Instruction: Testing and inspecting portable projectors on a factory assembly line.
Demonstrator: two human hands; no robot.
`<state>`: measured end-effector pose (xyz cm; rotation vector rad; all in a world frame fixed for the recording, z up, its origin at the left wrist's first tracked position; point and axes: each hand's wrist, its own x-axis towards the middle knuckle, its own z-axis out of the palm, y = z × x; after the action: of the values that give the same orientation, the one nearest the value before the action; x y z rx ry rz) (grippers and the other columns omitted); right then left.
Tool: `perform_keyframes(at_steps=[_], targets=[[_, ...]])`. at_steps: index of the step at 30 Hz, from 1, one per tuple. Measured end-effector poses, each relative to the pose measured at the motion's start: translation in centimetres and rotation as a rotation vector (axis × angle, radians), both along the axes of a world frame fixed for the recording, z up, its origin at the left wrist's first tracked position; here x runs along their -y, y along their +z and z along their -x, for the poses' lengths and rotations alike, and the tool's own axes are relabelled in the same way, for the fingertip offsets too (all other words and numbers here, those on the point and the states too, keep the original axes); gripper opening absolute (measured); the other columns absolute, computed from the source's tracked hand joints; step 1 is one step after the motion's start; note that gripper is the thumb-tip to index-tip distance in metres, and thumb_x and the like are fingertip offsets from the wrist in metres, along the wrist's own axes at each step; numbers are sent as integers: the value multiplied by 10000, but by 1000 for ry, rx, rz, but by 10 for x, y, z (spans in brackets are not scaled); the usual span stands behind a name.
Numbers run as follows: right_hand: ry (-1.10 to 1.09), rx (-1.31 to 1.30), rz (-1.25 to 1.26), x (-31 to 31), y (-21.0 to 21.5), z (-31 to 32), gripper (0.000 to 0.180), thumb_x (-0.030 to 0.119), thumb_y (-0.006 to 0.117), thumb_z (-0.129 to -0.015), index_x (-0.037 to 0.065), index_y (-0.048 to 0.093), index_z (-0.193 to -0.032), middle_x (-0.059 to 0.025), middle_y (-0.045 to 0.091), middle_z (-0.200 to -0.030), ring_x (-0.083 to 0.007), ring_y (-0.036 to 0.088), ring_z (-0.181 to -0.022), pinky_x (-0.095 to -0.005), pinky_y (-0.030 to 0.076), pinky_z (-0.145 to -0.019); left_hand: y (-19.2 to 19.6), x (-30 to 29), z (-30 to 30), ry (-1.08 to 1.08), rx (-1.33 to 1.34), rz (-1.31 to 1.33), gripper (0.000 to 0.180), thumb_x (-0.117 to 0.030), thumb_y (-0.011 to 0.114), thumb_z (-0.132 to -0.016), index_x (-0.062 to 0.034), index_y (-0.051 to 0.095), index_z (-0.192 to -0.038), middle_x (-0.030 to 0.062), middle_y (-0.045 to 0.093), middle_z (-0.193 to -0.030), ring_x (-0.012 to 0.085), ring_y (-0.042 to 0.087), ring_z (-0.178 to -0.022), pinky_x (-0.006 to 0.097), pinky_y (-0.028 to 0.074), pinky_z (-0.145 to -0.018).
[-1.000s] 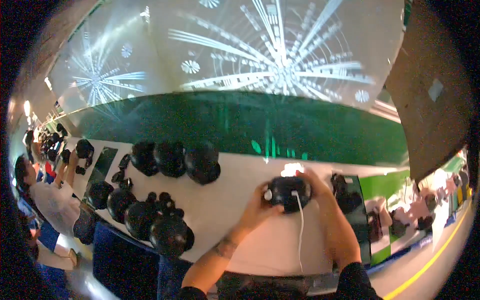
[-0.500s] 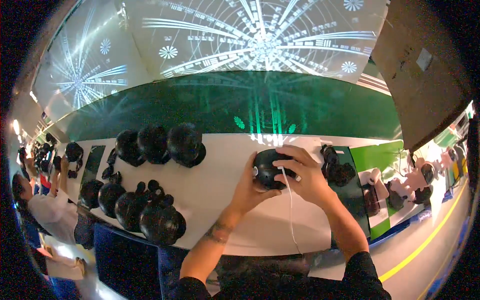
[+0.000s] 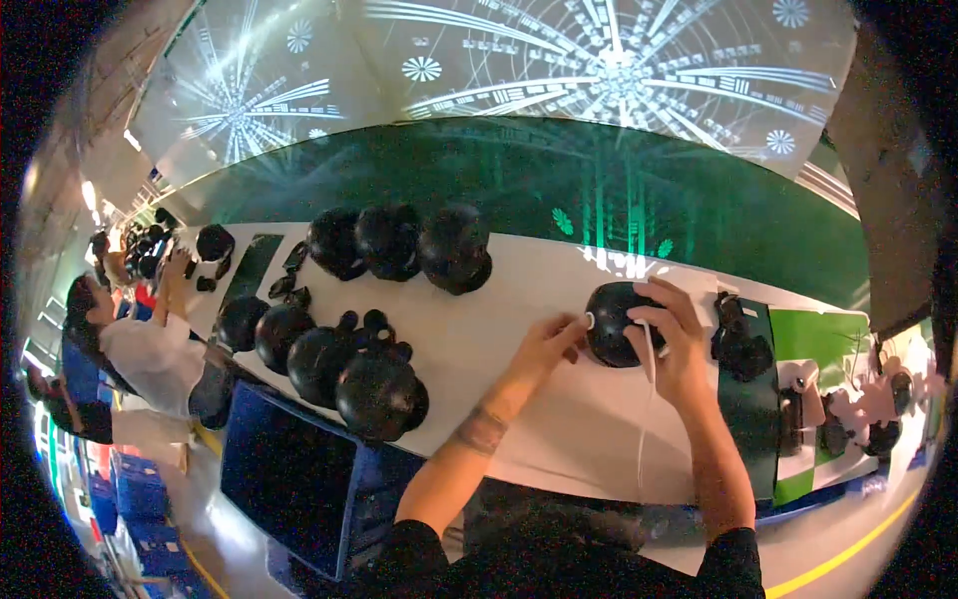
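A black dome-shaped device [image 3: 614,321] rests on the white table [image 3: 479,339]. My right hand [image 3: 671,344] covers its right side, fingers curled over the top. A thin white cable [image 3: 647,399] runs from under that hand toward me. My left hand [image 3: 547,339] touches the device's left edge with its fingertips, next to a small white spot. Both forearms come in from the lower edge.
Three black domes [image 3: 399,242] stand at the back of the table, and several more [image 3: 329,359] cluster at its left front. Black parts [image 3: 740,339] lie on a dark mat at right. A person in white [image 3: 150,349] works at the far left. A blue crate [image 3: 299,479] stands below.
The view has shifted and the hands sit a little further right. My left hand has slid from gripping the device to touching its left edge; the right hand stays on it.
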<state>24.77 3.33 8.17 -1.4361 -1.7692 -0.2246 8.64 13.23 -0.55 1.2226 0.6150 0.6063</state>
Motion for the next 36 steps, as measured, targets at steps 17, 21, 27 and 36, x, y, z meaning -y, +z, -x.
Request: perform_keyframes(at_steps=[17,21,27,36], targets=[[-7,-10,-15,-4,5,1,217,58,745,-738,72,631,-923,-106,665,-1081,-372,594,-1082,-433,517,-862,-36,-14,91,496,-333,-620,175,-138,623,-877,-1,625,-986,53,622,-780,111,542,-613,261,458,-568],[-33,1,2,-4,6,3,198,70,742,-751,64,619,-905,-105,669,-1087,-376,596,-1088,-433,522,-857,-25,8,96,582,-406,-573,249,-126,634,-855,-4,605,-1070,94,621,-887,174,580,-737,307,484,-655],[-30,-1,4,-3,5,11,179,59,724,-769,61,607,-904,-120,667,-1094,-390,592,-1098,-441,524,-855,16,56,21,504,-249,-1088,838,-186,805,-678,9,342,-1348,220,442,-1263,378,481,-1117,431,442,-926],[-34,54,12,-6,12,23,150,42,669,-813,52,587,-938,-140,645,-1139,-400,579,-1109,-461,478,-938,32,46,-39,614,-255,-944,951,-264,822,-630,9,284,-1365,277,343,-1348,476,408,-1198,502,387,-992]])
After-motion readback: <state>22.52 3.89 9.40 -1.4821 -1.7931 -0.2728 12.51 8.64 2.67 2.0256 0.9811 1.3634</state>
